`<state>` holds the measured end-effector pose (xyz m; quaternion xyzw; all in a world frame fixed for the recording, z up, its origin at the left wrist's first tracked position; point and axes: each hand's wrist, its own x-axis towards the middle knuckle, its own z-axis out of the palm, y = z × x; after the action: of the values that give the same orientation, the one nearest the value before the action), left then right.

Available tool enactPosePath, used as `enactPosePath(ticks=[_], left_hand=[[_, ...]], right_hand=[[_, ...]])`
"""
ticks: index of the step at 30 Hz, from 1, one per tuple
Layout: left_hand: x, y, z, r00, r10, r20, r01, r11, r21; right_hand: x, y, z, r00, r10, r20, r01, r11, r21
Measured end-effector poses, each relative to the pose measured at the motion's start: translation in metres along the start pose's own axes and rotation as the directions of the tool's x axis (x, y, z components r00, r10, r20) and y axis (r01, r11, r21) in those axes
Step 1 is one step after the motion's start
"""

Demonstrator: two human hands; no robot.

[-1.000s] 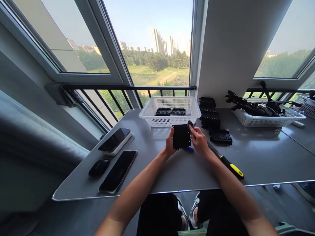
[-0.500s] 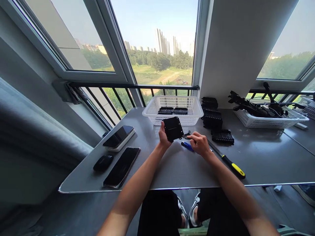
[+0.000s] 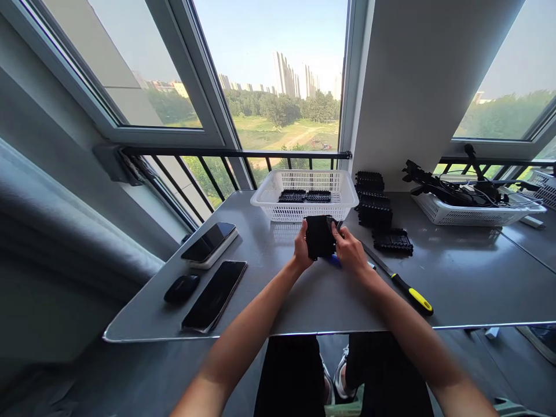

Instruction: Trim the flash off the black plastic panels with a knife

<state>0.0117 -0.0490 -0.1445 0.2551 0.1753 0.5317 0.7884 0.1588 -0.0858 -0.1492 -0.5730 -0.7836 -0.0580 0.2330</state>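
Note:
My left hand (image 3: 300, 251) grips the left edge of a flat black square plastic part (image 3: 318, 236), held upright just above the grey table (image 3: 304, 289). My right hand (image 3: 348, 250) is closed on the part's right edge, and whether it also pinches a small piece at the top corner is hidden. A blue object (image 3: 334, 261) lies on the table under my hands, mostly hidden. Straight behind stands a white plastic basket (image 3: 278, 202) with similar black parts (image 3: 304, 196) inside.
Stacks of black parts (image 3: 374, 209) sit right of the basket. A yellow-handled screwdriver (image 3: 402, 284) lies by my right forearm. Two phones (image 3: 214, 294) and a black case (image 3: 181, 288) rest at left. Another white basket (image 3: 473, 215) holds cables at right. A window railing (image 3: 234, 154) runs behind.
My right hand rose from the table by the blue object and closed on the part's right edge. The part swung from tilted in my left hand alone to upright between both hands.

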Motion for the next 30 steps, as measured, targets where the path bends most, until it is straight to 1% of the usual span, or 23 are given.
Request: enactPosePath(ticks=[3, 5, 6, 8, 10, 11, 13, 14, 16, 19, 22, 25, 27, 28, 30], left_hand=[[0.002, 0.013, -0.005, 0.993, 0.084, -0.079, -0.086, 0.996, -0.022], [0.004, 0.022, -0.009, 0.985, 0.103, -0.135, -0.109, 0.993, -0.041], [0.004, 0.025, -0.01, 0.982, 0.11, -0.156, -0.119, 0.992, -0.049], [0.004, 0.029, -0.011, 0.979, 0.119, -0.166, -0.129, 0.99, -0.053], [0.003, 0.028, -0.009, 0.986, 0.1, -0.136, -0.106, 0.994, -0.038], [0.002, 0.026, -0.008, 0.99, 0.08, -0.115, -0.084, 0.996, -0.026], [0.0, 0.018, -0.005, 0.997, 0.03, -0.077, -0.03, 1.0, 0.002], [-0.001, 0.014, -0.003, 0.998, 0.001, -0.06, 0.0, 1.0, 0.014], [-0.002, 0.005, -0.001, 0.998, -0.066, -0.024, 0.067, 0.997, 0.03], [-0.004, -0.004, 0.002, 0.993, -0.118, -0.002, 0.118, 0.992, 0.04], [-0.004, -0.004, 0.002, 0.997, -0.07, -0.032, 0.07, 0.997, 0.014], [-0.001, 0.005, -0.003, 0.995, 0.047, -0.093, -0.051, 0.998, -0.039], [0.002, 0.012, -0.008, 0.984, 0.105, -0.143, -0.113, 0.992, -0.054], [0.004, 0.015, -0.011, 0.979, 0.118, -0.168, -0.129, 0.99, -0.056], [0.006, 0.019, -0.015, 0.971, 0.129, -0.201, -0.14, 0.989, -0.042]], right_hand=[[-0.003, -0.003, 0.0, 0.993, -0.106, 0.06, 0.105, 0.994, 0.019], [-0.006, -0.002, 0.0, 0.988, -0.146, 0.043, 0.143, 0.988, 0.065], [-0.007, -0.001, 0.0, 0.99, -0.139, 0.006, 0.138, 0.986, 0.092], [-0.008, 0.003, 0.001, 0.991, -0.072, -0.116, 0.09, 0.983, 0.157], [-0.008, 0.007, 0.001, 0.967, 0.032, -0.251, 0.027, 0.973, 0.228], [-0.007, 0.009, 0.001, 0.95, 0.082, -0.301, -0.001, 0.965, 0.261], [-0.005, 0.01, 0.002, 0.926, 0.153, -0.344, -0.044, 0.951, 0.306], [-0.004, 0.011, 0.003, 0.926, 0.166, -0.34, -0.054, 0.948, 0.315], [-0.002, 0.01, 0.005, 0.942, 0.153, -0.297, -0.058, 0.95, 0.306], [0.0, 0.008, 0.007, 0.979, 0.108, -0.17, -0.068, 0.972, 0.223], [0.0, 0.005, 0.005, 0.997, 0.073, -0.031, -0.068, 0.99, 0.124], [-0.002, 0.003, 0.002, 0.997, -0.03, 0.066, 0.023, 0.995, 0.099], [-0.004, 0.003, -0.001, 0.991, -0.104, 0.081, 0.092, 0.986, 0.14], [-0.005, 0.004, -0.002, 0.99, -0.123, 0.062, 0.11, 0.978, 0.176], [-0.007, 0.005, -0.004, 0.995, -0.101, -0.027, 0.104, 0.962, 0.252]])
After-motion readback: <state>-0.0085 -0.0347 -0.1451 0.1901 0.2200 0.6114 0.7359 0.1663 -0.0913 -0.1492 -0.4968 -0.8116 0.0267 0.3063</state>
